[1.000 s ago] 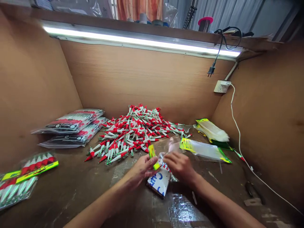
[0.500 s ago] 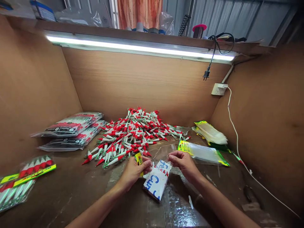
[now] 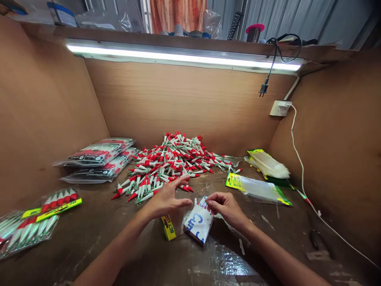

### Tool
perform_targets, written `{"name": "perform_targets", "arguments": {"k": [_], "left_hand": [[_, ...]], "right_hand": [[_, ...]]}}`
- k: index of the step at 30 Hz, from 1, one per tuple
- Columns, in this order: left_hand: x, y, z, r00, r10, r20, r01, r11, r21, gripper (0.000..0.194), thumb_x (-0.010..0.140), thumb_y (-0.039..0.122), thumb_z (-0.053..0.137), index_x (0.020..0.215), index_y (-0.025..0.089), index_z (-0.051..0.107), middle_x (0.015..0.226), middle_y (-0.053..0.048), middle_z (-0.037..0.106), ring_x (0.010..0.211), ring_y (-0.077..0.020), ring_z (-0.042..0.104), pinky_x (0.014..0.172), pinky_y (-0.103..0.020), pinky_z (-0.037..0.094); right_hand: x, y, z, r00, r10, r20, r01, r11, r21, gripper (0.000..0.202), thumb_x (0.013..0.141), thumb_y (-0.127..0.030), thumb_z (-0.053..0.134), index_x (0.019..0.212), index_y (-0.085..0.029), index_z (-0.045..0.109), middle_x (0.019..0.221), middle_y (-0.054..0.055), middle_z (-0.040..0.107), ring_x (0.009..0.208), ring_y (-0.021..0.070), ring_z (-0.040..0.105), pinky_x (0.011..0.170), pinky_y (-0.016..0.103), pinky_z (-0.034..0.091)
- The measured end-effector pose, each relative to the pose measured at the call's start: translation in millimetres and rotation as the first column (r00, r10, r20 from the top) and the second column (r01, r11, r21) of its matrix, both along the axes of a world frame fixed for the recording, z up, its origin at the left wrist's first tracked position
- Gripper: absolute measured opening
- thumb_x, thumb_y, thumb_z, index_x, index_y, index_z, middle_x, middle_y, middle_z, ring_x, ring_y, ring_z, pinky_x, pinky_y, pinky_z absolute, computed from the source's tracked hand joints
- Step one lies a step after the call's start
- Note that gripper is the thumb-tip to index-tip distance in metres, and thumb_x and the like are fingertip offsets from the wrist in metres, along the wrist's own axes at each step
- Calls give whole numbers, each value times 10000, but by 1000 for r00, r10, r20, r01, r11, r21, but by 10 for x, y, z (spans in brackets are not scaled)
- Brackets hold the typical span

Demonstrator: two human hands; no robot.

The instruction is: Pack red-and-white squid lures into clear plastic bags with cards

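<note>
My left hand (image 3: pixel 166 200) is open, thumb and fingers apart, with nothing in it. Below it a clear packaging bag with a yellow header (image 3: pixel 168 228) lies on the table. A small white block with blue handwriting (image 3: pixel 197 223) sits to the right of that bag. At the block's upper right corner, the fingers of my right hand (image 3: pixel 226 208) are pinched together; what they hold is too small to make out. Beyond my hands rises a pile of red-and-white fishing lures (image 3: pixel 175 159) with green tinsel-like ends.
Filled lure packs (image 3: pixel 38 222) lie at the left, near stacked bags (image 3: pixel 95 157). To the right are flat clear bags (image 3: pixel 258 188), more bags (image 3: pixel 269 165), dark-handled pliers (image 3: pixel 315 240) and a white cord (image 3: pixel 302 171). A black plug (image 3: pixel 263 89) hangs from the shelf.
My left hand has let go of the yellow-headed bag and opened, rising up and left. The bag now lies beside the block. My right hand has moved slightly left, onto the block's top.
</note>
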State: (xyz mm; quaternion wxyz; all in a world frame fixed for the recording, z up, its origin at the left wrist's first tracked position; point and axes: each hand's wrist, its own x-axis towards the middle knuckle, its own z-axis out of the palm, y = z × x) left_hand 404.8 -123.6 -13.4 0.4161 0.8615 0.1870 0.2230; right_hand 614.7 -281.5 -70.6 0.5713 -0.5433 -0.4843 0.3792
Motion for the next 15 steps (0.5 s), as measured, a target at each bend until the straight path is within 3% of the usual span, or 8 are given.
{"name": "perform_targets", "arguments": {"k": [3, 5, 8, 15], "left_hand": [[58, -106, -150, 985, -117, -126, 106, 990, -91, 323, 807, 446, 737, 951, 157, 755, 875, -78, 764, 815, -235, 713, 728, -304, 537], [70, -149, -250, 977, -144, -155, 125, 984, -126, 351, 885, 469, 635, 846, 140, 749, 718, -57, 733, 648, -191, 684, 585, -249, 490], [34, -143, -318, 973, -145, -182, 125, 985, -116, 403, 941, 483, 553, 867, 139, 748, 687, -44, 714, 595, -158, 648, 544, -216, 440], [-37, -105, -295, 937, -205, -282, 211, 977, -6, 428, 984, 491, 502, 868, 162, 751, 626, 3, 663, 525, -119, 560, 525, -199, 363]], "right_hand": [[-85, -22, 14, 1000, 1, 29, -1, 1000, 3, 249, 857, -394, 721, 891, -151, 762, 730, 18, 689, 628, 129, 560, 609, 255, 437], [-83, -20, 28, 999, -23, 32, 23, 1000, -7, 267, 858, -411, 719, 885, -149, 761, 731, 21, 691, 630, 133, 560, 605, 254, 434], [-25, -8, 35, 999, -36, -14, 36, 999, -29, 326, 844, -464, 731, 873, -141, 761, 722, 27, 694, 612, 131, 555, 603, 256, 436], [-19, -48, 9, 967, 196, -160, -212, 973, -90, 400, 886, -495, 699, 1072, -144, 749, 927, 103, 770, 754, 172, 667, 704, 282, 480]]}}
